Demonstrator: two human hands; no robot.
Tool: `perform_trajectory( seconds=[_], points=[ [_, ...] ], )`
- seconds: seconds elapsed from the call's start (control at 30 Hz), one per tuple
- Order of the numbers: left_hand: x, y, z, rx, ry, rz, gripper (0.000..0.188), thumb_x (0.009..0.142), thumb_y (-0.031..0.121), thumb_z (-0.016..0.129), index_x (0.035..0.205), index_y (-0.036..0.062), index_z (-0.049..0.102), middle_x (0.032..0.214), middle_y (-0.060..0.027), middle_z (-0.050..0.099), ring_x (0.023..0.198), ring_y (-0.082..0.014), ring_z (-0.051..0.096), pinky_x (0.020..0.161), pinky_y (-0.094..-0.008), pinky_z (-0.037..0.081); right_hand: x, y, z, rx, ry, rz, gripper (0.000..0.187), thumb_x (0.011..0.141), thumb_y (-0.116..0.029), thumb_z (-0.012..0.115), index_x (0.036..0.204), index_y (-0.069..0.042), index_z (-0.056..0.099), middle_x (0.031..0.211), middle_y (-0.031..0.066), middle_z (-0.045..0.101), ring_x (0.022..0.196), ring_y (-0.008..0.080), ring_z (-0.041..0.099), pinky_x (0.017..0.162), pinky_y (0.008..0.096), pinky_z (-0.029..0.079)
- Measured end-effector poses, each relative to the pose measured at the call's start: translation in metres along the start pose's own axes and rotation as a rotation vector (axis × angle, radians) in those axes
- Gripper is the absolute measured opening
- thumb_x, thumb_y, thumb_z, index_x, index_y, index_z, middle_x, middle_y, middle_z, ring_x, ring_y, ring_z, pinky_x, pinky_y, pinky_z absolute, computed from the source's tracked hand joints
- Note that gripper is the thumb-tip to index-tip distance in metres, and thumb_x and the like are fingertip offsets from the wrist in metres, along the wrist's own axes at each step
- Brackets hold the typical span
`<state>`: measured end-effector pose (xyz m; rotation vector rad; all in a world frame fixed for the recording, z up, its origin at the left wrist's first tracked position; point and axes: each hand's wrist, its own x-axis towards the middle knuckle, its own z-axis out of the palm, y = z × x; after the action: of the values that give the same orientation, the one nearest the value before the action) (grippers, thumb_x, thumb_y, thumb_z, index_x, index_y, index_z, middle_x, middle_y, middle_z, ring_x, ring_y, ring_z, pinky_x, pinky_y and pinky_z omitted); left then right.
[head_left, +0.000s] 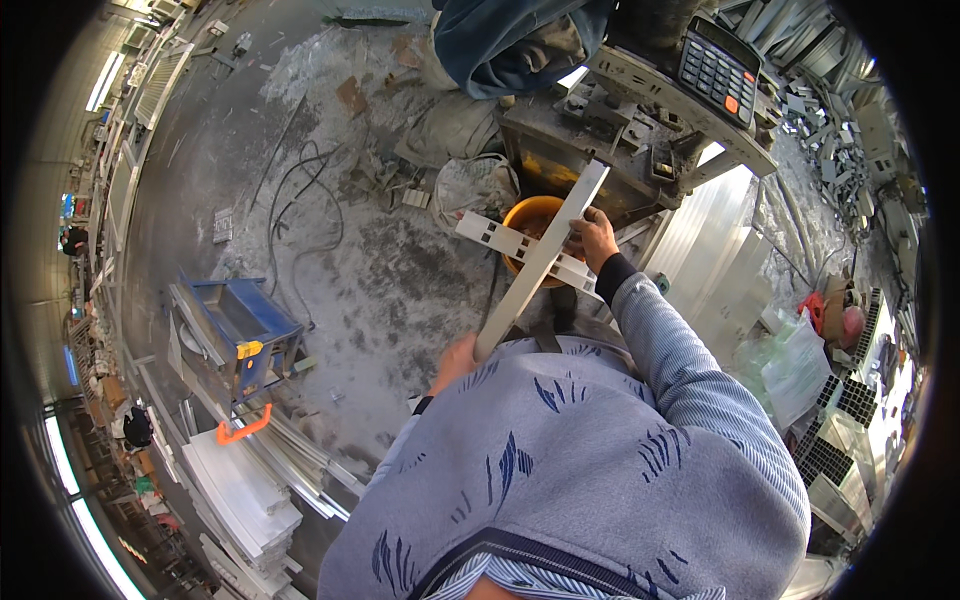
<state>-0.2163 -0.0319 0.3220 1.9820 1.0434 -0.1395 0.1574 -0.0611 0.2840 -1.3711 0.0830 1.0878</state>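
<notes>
Over the orange bucket [512,213], right hand [598,241] pinches long pale bar [541,263]; left hand [455,362] by near end, can't tell grip; best keep bar steady

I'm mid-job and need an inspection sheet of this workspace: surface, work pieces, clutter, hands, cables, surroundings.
Surface: grey floor, marked with pale and dark patches.
Work pieces: plain bar crosses above a bar with square holes; orange bucket beneath.
Clutter: metal offcuts at upper right; clear plastic at right.
Hands: right hand grips the plain bar's far half; left hand is at its near end, grip partly hidden.
Cables: dark cable looped on the floor, left of the bucket.
Surroundings: calculator on a metal ledge; blue frame and stacked pale bars at left.
</notes>
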Motion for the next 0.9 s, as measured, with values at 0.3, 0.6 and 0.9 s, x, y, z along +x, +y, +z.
perform_trajectory(
  seconds=[0.3, 0.6, 0.9],
  points=[
    [0.005, -0.012, 0.050, -0.024, 0.015, -0.126, 0.054, 0.084, 0.031, 0.078, 0.125, 0.0021, 0.059, 0.111, -0.0281, 0.068, 0.104, -0.0491, 0.065, 0.086, -0.0527, 0.052, 0.014, -0.013, -0.007, 0.067, -0.090, -0.052, 0.052, 0.096, 0.000, 0.060, 0.146, -0.004, 0.046, 0.123, 0.0146, 0.067, 0.104, 0.0274, 0.070, 0.089, 0.0405, 0.060],
    [0.036, -0.017, 0.076, -0.002, -0.058, -0.124, 0.060, 0.080, 0.024, 0.079, 0.128, 0.0022, 0.050, 0.108, -0.0290, 0.068, 0.103, -0.0471, 0.066, 0.086, -0.0543, 0.053, 0.036, -0.033, -0.011, -0.060, -0.086, -0.177, 0.063, 0.093, 0.004, 0.059, 0.152, -0.003, 0.041, 0.121, 0.0171, 0.069, 0.108, 0.0246, 0.069, 0.092, 0.0346, 0.057],
    [0.030, 0.011, 0.047, 0.029, 0.052, -0.185, 0.049, 0.082, 0.026, 0.077, 0.122, 0.0045, 0.058, 0.106, -0.0255, 0.070, 0.100, -0.0463, 0.067, 0.085, -0.0536, 0.053, 0.052, -0.039, -0.006, -0.209, -0.138, -0.269, 0.048, 0.088, 0.007, 0.060, 0.135, -0.002, 0.057, 0.104, 0.0118, 0.071, 0.091, 0.0207, 0.069, 0.082, 0.0303, 0.056]
  ],
)
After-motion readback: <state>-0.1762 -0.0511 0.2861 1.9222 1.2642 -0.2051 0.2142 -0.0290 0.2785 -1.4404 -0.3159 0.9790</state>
